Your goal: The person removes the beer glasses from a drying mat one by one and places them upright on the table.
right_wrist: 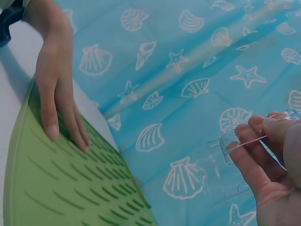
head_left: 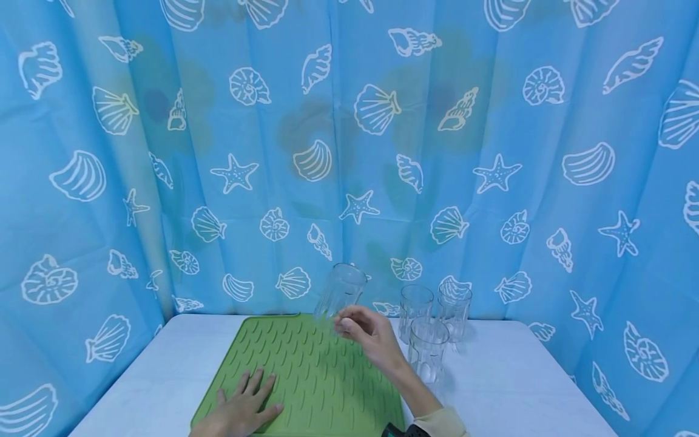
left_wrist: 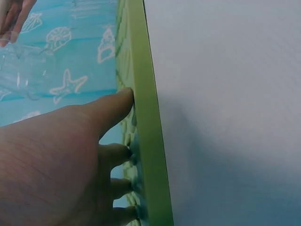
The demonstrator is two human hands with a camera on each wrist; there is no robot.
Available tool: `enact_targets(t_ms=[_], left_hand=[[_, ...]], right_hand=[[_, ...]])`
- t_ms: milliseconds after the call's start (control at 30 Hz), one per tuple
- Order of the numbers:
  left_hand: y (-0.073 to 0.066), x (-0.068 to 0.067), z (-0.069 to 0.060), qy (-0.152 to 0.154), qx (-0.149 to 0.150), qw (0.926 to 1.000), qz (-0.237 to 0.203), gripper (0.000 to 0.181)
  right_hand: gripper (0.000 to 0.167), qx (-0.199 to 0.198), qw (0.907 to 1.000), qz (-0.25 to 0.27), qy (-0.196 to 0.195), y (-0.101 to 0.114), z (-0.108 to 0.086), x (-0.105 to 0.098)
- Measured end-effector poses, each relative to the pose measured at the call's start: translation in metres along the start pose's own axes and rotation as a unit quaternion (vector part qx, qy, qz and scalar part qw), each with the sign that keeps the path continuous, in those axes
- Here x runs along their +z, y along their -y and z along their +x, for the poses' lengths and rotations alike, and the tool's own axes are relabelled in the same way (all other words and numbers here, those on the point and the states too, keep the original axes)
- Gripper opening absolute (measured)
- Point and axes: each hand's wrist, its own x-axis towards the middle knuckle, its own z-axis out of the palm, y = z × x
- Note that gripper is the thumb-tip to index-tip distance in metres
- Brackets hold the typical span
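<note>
My right hand (head_left: 371,337) holds a clear drinking glass (head_left: 345,288) in the air above the far part of a green ridged mat (head_left: 306,376). The glass is tilted, and my fingers and thumb pinch it near one end. In the right wrist view the fingers (right_wrist: 249,165) curl at the glass's edge; most of its see-through body blends with the background. My left hand (head_left: 243,406) rests on the near left of the mat with fingers spread. Its fingertips touch the ridges in the left wrist view.
Three clear glasses stand grouped right of the mat: one at back left (head_left: 416,306), one at back right (head_left: 455,309), one nearer (head_left: 428,352). A white table (head_left: 524,382) carries everything. Behind it hangs a blue shell-patterned curtain (head_left: 349,152).
</note>
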Motion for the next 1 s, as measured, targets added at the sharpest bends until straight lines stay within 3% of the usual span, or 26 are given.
enact_targets(t_ms=[200, 333, 433, 667, 833, 1000], left_hand=[[-0.003, -0.002, 0.0, -0.029, 0.021, 0.9992, -0.017, 0.078], [-0.01, -0.006, 0.001, -0.083, 0.053, 0.9948, -0.024, 0.077], [-0.022, -0.01, 0.002, -0.132, 0.088, 0.9865, -0.038, 0.075], [-0.054, -0.021, 0.013, -0.242, 0.166, 0.9545, -0.054, 0.069], [-0.074, -0.027, 0.019, -0.317, 0.194, 0.9254, -0.073, 0.067], [-0.089, -0.035, 0.024, -0.36, 0.221, 0.8995, -0.112, 0.07]], right_hand=[[0.023, -0.017, 0.9982, 0.058, -0.008, 0.003, -0.006, 0.0], [0.026, -0.013, 0.9955, 0.092, -0.017, 0.005, -0.008, 0.0], [0.029, 0.01, 0.9923, 0.117, -0.039, 0.006, -0.01, 0.0], [0.035, 0.068, 0.9786, 0.167, -0.099, 0.01, -0.014, -0.001], [0.019, 0.072, 0.9687, 0.208, -0.116, 0.013, -0.015, -0.002], [0.016, 0.07, 0.9586, 0.243, -0.131, 0.017, -0.016, -0.004]])
